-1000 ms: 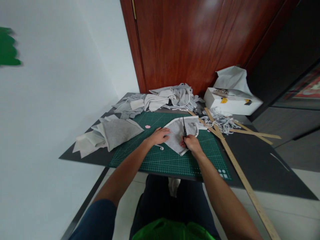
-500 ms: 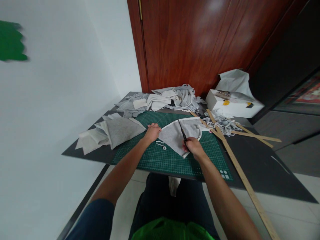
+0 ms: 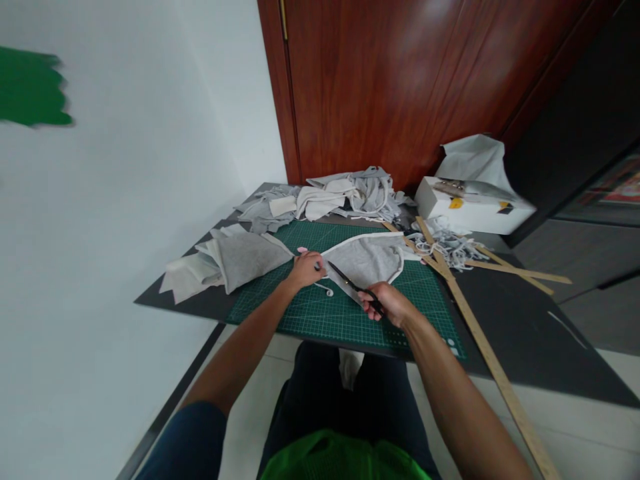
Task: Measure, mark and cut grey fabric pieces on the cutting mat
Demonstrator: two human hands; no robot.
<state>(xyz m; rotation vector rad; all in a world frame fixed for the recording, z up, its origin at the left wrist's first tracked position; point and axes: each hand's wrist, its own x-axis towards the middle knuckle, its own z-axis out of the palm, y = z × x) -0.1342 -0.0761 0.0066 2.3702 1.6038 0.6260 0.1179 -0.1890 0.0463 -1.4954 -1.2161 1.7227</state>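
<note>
My left hand point(image 3: 306, 270) is closed on the narrow left corner of a grey fabric piece point(image 3: 373, 259) with white edging. In my right hand point(image 3: 387, 302) is a pair of black-handled scissors point(image 3: 344, 275), its blades pointing up and left toward that pinched corner. The near edge of the cloth lies under the blades and the right fingers; whether the blades touch it I cannot tell. Both hands are over the green cutting mat point(image 3: 300, 320). A thin curled white strip point(image 3: 327, 291) rests on the mat beside my left hand.
Stacked grey fabric pieces point(image 3: 250, 260) lie at the left. A heap of grey cloth point(image 3: 345, 195) runs along the back by the door. Wooden rulers point(image 3: 480, 340) cross at the right, near tangled pale strips point(image 3: 450, 245) and a white box point(image 3: 473, 205).
The scissors have swung from pointing away across the cloth to pointing left at the corner by my left hand. The cloth's near corner has shifted or folded.
</note>
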